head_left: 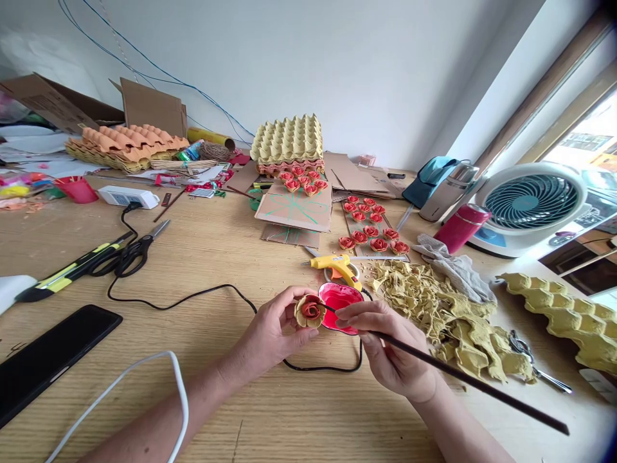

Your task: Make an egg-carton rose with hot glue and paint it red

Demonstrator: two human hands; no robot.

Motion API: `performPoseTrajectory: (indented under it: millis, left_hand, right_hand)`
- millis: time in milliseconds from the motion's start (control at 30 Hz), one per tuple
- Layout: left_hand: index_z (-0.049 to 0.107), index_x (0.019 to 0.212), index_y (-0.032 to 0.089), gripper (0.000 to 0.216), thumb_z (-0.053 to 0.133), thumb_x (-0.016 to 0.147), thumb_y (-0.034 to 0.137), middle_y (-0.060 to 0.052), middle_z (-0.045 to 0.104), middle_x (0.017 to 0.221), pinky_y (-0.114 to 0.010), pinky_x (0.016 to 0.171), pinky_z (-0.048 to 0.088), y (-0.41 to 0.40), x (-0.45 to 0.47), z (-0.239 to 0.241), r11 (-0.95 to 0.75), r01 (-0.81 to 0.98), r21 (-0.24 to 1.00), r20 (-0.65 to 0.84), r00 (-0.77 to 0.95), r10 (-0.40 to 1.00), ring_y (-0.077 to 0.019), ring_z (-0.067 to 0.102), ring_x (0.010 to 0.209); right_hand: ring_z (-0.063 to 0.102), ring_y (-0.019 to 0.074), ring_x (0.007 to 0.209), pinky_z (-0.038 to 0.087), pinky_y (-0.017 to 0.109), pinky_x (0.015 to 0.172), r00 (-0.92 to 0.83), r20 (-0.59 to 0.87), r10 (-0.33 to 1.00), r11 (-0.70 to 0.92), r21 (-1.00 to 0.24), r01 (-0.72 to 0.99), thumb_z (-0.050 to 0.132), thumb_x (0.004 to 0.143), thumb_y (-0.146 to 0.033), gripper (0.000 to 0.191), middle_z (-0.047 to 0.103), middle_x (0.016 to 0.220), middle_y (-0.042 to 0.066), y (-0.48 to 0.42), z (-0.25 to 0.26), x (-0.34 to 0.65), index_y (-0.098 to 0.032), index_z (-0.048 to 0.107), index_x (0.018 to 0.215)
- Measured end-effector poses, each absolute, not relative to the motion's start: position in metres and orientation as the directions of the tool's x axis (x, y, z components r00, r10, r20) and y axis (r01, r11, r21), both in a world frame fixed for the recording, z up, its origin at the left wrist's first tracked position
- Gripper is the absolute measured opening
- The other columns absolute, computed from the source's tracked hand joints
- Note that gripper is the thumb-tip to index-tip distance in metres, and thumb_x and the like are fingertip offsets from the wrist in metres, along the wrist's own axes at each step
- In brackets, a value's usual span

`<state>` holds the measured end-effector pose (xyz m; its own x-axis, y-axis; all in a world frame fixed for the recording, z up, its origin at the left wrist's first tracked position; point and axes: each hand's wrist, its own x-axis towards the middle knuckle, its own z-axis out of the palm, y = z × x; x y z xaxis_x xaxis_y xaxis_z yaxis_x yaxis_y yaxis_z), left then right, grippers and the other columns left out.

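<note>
My left hand (pixel 272 331) pinches a small yellow egg-carton rose (pixel 309 311) whose centre is painted red. My right hand (pixel 388 350) grips a long dark paintbrush (pixel 463 376); its tip touches the rose. Right behind the rose sits a small dish of red paint (pixel 340 302). A yellow glue gun (pixel 337 265) lies just beyond the dish, and its black cord (pixel 193 297) loops across the wooden table (pixel 202 244).
Several finished red roses (pixel 371 231) lie on cardboard further back, near stacked egg trays (pixel 288 145). Yellow carton scraps (pixel 434 308) and an egg tray (pixel 563 315) lie to the right, with a fan (pixel 527 206) behind. Scissors (pixel 130 254), a phone (pixel 48 357) and a white cable (pixel 144 373) are on the left.
</note>
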<state>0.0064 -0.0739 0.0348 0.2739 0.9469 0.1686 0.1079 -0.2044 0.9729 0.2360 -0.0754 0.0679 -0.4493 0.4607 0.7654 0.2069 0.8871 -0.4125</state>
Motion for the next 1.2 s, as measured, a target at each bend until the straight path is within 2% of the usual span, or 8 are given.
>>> performPoseTrajectory:
  millis: [133, 433, 667, 833, 1100, 1200]
  left_hand:
    - [0.062, 0.118, 0.021, 0.041, 0.075, 0.079, 0.022, -0.007, 0.071, 0.113, -0.03, 0.087, 0.057, -0.073, 0.008, 0.036, -0.206, 0.11, 0.972, 0.172, 0.258, 0.951, -0.0195, 0.07, 0.098]
    - [0.063, 0.117, 0.02, 0.039, 0.075, 0.079, 0.022, -0.007, 0.071, 0.115, -0.029, 0.086, 0.057, -0.074, 0.008, 0.037, -0.209, 0.137, 0.968, 0.171, 0.246, 0.954, -0.0194, 0.07, 0.097]
    - [0.062, 0.116, 0.02, 0.039, 0.075, 0.08, 0.025, -0.005, 0.072, 0.109, -0.027, 0.082, 0.057, -0.072, 0.008, 0.034, -0.216, 0.128, 0.968, 0.179, 0.249, 0.952, -0.0185, 0.07, 0.095]
    - [0.063, 0.115, 0.021, 0.039, 0.076, 0.079, 0.026, -0.006, 0.072, 0.112, -0.027, 0.08, 0.058, -0.073, 0.008, 0.038, -0.201, 0.137, 0.97, 0.166, 0.234, 0.958, -0.0192, 0.07, 0.095]
    - [0.061, 0.122, 0.021, 0.049, 0.08, 0.079, 0.033, -0.007, 0.071, 0.112, -0.029, 0.086, 0.057, -0.066, 0.005, 0.027, -0.174, 0.002, 0.985, 0.169, 0.219, 0.961, -0.0196, 0.07, 0.096]
    - [0.06, 0.12, 0.02, 0.054, 0.083, 0.076, 0.039, -0.006, 0.07, 0.109, -0.027, 0.074, 0.057, -0.059, 0.003, 0.02, -0.129, -0.051, 0.99, 0.136, 0.159, 0.978, -0.0183, 0.069, 0.088]
  right_hand:
    - [0.076, 0.0189, 0.097, 0.063, 0.03, 0.081, -0.475, 0.777, 0.412, 0.91, -0.331, 0.248, 0.05, 0.1, -0.01, 0.025, 0.076, 0.105, 0.012, -0.077, 0.069, 0.237, -0.019, 0.059, 0.121]
    - [0.076, 0.017, 0.096, 0.061, 0.026, 0.085, -0.503, 0.758, 0.416, 0.907, -0.303, 0.293, 0.052, 0.097, -0.006, 0.024, 0.077, 0.107, 0.012, -0.078, 0.07, 0.236, -0.017, 0.06, 0.118]
    - [0.074, 0.0174, 0.099, 0.061, 0.028, 0.086, -0.508, 0.752, 0.421, 0.907, -0.343, 0.244, 0.052, 0.097, -0.006, 0.026, 0.075, 0.107, 0.012, -0.075, 0.066, 0.237, -0.017, 0.059, 0.119]
    - [0.072, 0.0205, 0.103, 0.061, 0.032, 0.085, -0.427, 0.777, 0.463, 0.886, -0.41, 0.217, 0.051, 0.096, -0.006, 0.031, 0.073, 0.107, 0.012, -0.074, 0.062, 0.241, -0.018, 0.059, 0.123]
    - [0.073, 0.0214, 0.098, 0.061, 0.036, 0.083, -0.353, 0.772, 0.528, 0.847, -0.448, 0.288, 0.048, 0.099, -0.009, 0.025, 0.073, 0.104, 0.01, -0.069, 0.061, 0.246, -0.021, 0.062, 0.117]
    - [0.072, 0.0215, 0.098, 0.06, 0.037, 0.085, -0.337, 0.755, 0.563, 0.823, -0.476, 0.31, 0.048, 0.101, -0.012, 0.022, 0.073, 0.103, 0.009, -0.064, 0.062, 0.246, -0.022, 0.064, 0.113]
